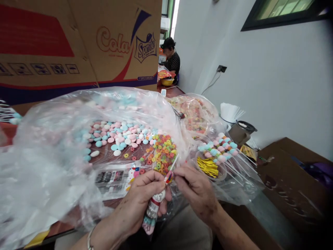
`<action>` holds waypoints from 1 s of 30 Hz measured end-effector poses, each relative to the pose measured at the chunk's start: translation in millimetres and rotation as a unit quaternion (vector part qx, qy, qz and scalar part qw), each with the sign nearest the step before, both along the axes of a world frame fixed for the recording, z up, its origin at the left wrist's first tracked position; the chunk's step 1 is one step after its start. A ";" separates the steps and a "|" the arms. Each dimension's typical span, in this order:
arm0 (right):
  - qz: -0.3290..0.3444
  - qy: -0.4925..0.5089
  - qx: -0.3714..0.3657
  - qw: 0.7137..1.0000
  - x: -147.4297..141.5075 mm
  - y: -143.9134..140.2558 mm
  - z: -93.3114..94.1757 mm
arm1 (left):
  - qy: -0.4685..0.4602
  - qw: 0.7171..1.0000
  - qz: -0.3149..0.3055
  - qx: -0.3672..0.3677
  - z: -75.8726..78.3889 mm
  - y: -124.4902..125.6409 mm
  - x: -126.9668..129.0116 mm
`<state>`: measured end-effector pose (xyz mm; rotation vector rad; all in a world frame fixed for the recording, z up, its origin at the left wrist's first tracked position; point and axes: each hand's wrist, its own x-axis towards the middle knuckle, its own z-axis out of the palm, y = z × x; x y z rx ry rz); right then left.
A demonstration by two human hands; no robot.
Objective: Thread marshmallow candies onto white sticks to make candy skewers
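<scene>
My left hand (pixel 144 192) is closed round a bagged candy skewer (pixel 153 211), held tilted near the table's front edge. Pastel candies show through the lower end of its printed clear bag, and a white stick (pixel 174 162) points up out of the gathered neck. At that neck, my right hand (pixel 196 189) has its thumb and fingers pinched together; what lies between them is hidden. Just beyond my right hand, gold twist ties (pixel 208 167) fill a clear tub. Unbagged candy skewers (pixel 218 149) lie behind the tub, white sticks toward me.
Pastel candies (pixel 122 135) and fruit-coloured candy rings (pixel 163 152) spread inside a large plastic bag (pixel 52 139). Flat printed bags (pixel 114 178) lie in front. A tall carton (pixel 78 45) stands behind. At right are a dark mug (pixel 241 130) and a brown box (pixel 291 173). Another person (pixel 171 59) sits farther back.
</scene>
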<state>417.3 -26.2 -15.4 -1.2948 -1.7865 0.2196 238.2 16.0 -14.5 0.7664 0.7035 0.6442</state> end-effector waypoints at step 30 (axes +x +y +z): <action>0.253 -0.426 0.174 0.851 -4.5 14.8 33.8 | 0.216 0.921 -0.307 0.105 9.3 37.2 -12.4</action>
